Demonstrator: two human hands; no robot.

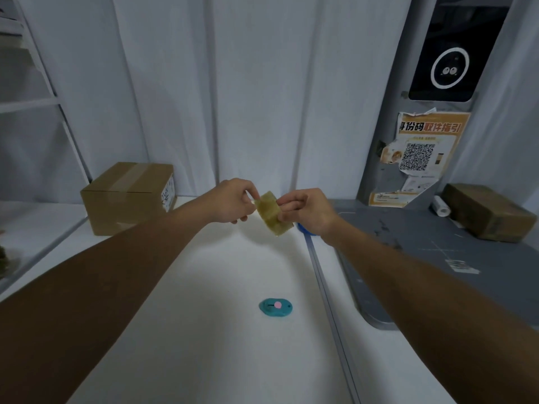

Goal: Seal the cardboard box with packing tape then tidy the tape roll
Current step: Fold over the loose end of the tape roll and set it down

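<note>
Both my hands are stretched out over the white table (pixel 204 330), holding a yellowish roll of packing tape (pixel 272 214) between them. My left hand (pixel 233 201) pinches its upper left edge with thumb and fingers. My right hand (pixel 306 209) grips the roll's right side. The closed cardboard box (pixel 128 196) stands at the back left of the table, with a strip of tape along its top seam. A blue object (pixel 303 228) shows partly under my right wrist; what it is I cannot tell.
A small teal cutter (pixel 275 307) with a pink button lies on the table near me. To the right is a grey counter (pixel 437 252) with another brown parcel (pixel 487 211), a white paper roll (pixel 440 207) and a poster with a QR code (pixel 420 156). White shelving stands at far left.
</note>
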